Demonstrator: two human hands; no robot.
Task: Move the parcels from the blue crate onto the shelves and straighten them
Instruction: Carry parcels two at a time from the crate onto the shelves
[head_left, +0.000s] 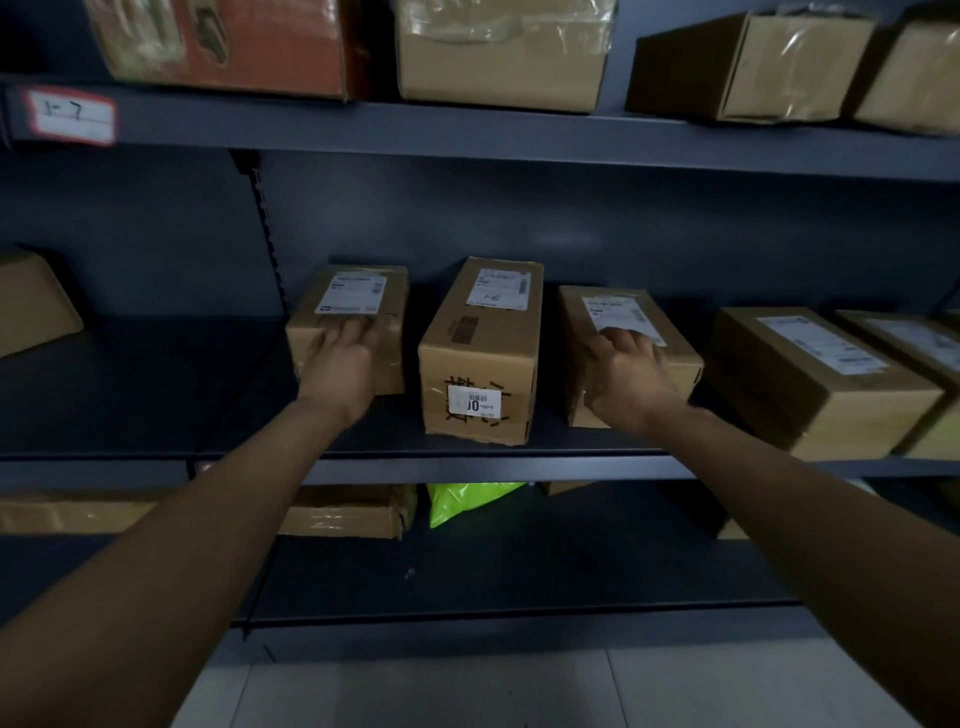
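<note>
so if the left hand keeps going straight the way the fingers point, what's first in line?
The left hand already lies on the small box, fingers pointing to the shelf's back. Sliding on, it would cross the box's label, then likely meet the back panel; depth unclear.

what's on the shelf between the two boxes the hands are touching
In the head view, one tall brown cardboard box with a barcode sticker stands between them, apart from both.

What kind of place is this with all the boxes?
Probably a parcel storeroom or pickup depot. Dark metal shelves hold rows of cardboard parcels with printed shipping labels, and a handwritten tag numbers the shelf.
</note>
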